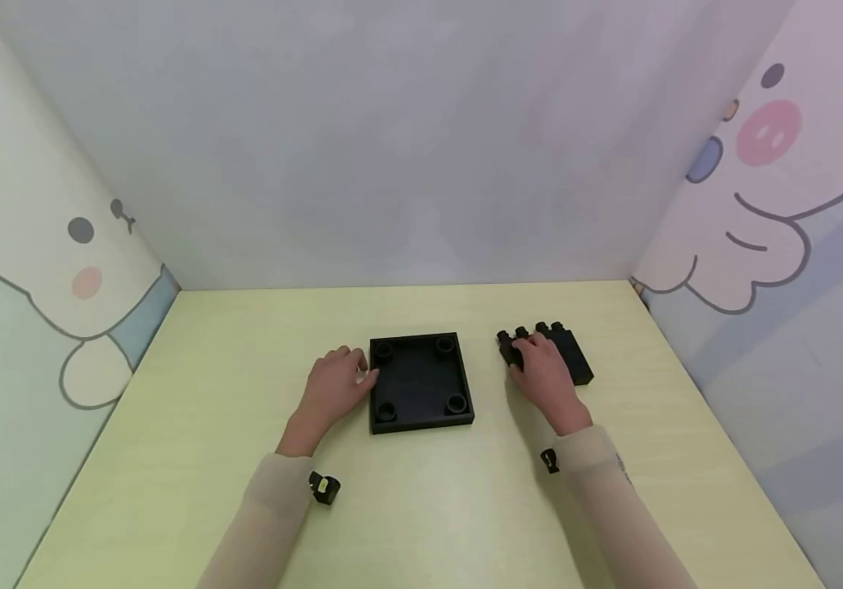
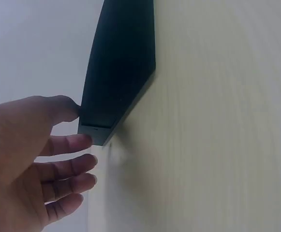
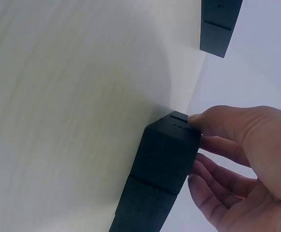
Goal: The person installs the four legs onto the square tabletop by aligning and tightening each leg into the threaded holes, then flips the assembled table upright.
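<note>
A black square board point(image 1: 421, 380) with a raised rim and a round socket at each corner lies on the table. My left hand point(image 1: 333, 383) is at its left edge, with the thumb and index finger pinching the rim in the left wrist view; the other fingers curve loosely. To the right, several black blocky legs point(image 1: 571, 353) with knobbed ends lie side by side. My right hand point(image 1: 545, 378) reaches over the left part of this row. In the right wrist view, its thumb and fingers grip the end of one black leg point(image 3: 162, 157).
The pale wooden table point(image 1: 421, 507) meets a grey back wall point(image 1: 407, 164) and side walls printed with cartoon animals. Small black wrist cameras point(image 1: 324, 488) sit at both cuffs. The board and the row of legs stand apart, with bare tabletop between them.
</note>
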Available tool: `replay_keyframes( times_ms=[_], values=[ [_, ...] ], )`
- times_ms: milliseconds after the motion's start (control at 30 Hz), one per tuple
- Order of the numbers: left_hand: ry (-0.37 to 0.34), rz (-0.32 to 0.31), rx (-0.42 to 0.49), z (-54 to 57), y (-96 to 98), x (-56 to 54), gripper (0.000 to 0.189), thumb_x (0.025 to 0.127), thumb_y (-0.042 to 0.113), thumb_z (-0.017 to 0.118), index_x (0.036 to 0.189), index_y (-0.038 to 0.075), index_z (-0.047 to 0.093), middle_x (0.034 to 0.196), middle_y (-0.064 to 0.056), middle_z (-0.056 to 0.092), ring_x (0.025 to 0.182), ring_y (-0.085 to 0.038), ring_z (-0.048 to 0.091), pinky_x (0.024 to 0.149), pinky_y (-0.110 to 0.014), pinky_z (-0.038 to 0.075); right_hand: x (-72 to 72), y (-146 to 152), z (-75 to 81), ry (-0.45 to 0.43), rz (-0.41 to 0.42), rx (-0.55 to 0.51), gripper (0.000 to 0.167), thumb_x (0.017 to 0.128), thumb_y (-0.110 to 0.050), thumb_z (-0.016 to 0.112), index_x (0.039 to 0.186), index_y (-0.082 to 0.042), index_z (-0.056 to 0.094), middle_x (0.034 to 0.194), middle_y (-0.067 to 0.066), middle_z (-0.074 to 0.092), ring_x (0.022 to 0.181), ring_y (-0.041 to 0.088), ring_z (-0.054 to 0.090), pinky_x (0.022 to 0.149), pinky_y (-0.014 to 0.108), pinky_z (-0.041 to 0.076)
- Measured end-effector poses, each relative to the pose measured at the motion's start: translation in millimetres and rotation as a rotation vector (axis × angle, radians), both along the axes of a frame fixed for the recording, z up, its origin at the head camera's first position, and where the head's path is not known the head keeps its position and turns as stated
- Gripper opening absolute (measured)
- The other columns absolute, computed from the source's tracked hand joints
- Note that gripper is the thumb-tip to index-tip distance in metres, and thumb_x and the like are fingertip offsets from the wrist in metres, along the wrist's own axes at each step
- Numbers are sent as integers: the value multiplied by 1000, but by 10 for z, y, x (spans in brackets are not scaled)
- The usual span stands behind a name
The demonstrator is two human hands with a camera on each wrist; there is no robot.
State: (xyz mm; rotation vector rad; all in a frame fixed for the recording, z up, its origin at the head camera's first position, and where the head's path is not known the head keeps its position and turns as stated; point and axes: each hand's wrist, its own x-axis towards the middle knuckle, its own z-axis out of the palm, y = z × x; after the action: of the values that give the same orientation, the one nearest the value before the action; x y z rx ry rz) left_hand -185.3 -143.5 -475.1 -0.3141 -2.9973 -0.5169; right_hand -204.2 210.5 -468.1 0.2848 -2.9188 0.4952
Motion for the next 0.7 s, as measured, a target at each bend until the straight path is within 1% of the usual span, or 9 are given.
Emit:
replay_keyframes(
  times_ms=[67, 133, 233, 300, 400, 500, 600, 700],
  values=[
    [-46, -4, 23, 8, 17, -3, 28, 99, 34, 63, 82, 11, 63, 73, -3, 58, 65, -20, 53, 61, -34, 42, -3, 2, 16, -31, -6, 0, 41, 91, -8, 72, 127, 9, 63, 122, 30, 61, 113, 46, 60, 97, 54, 51],
    [-102, -3, 64, 5, 27, -9, 35, 101, 33, 60, 72, 13, 55, 63, 1, 49, 56, -15, 46, 54, -29, 35, -7, 1, 36, -57, -9, 10, 44, 92, -10, 71, 129, 10, 61, 125, 31, 60, 117, 47, 59, 100, 54, 51],
    [-170, -8, 109, -26, 38, -22, 43, 103, 33, 54, 65, 16, 45, 56, 4, 39, 51, -13, 39, 51, -27, 28, -13, -4, 72, -93, -14, 30, 48, 92, -12, 71, 132, 11, 58, 128, 32, 60, 120, 48, 59, 102, 55, 50],
    [-193, -13, 134, -54, 41, -26, 45, 104, 33, 51, 63, 17, 43, 55, 4, 36, 51, -13, 36, 51, -27, 26, -18, -14, 90, -117, -15, 50, 50, 92, -13, 72, 134, 11, 57, 129, 32, 61, 120, 48, 60, 102, 55, 50],
    [-205, -16, 156, -95, 39, -32, 46, 105, 33, 49, 63, 17, 41, 56, 5, 35, 51, -12, 34, 51, -26, 25, -34, -25, 104, -152, -25, 83, 53, 92, -16, 72, 136, 8, 55, 127, 30, 64, 114, 45, 64, 96, 54, 53],
    [-208, -4, 183, -111, 35, -31, 47, 104, 34, 51, 62, 17, 40, 56, 5, 34, 51, -11, 32, 50, -26, 24, -48, -38, 93, -183, -35, 111, 52, 93, -20, 72, 135, 6, 55, 122, 27, 68, 101, 41, 69, 81, 51, 57],
    [-207, 7, 215, -108, 39, -31, 46, 102, 34, 54, 62, 17, 39, 56, 6, 33, 51, -11, 32, 50, -26, 23, -54, -47, 75, -198, -51, 111, 51, 93, -22, 72, 134, 5, 57, 119, 26, 70, 93, 38, 71, 71, 49, 57],
    [-205, 18, 236, -94, 52, -26, 43, 100, 33, 57, 63, 17, 40, 56, 6, 33, 52, -12, 32, 51, -26, 23, -44, -49, 64, -189, -61, 102, 50, 94, -23, 71, 133, 4, 57, 122, 25, 69, 95, 39, 70, 73, 51, 57]
  ],
)
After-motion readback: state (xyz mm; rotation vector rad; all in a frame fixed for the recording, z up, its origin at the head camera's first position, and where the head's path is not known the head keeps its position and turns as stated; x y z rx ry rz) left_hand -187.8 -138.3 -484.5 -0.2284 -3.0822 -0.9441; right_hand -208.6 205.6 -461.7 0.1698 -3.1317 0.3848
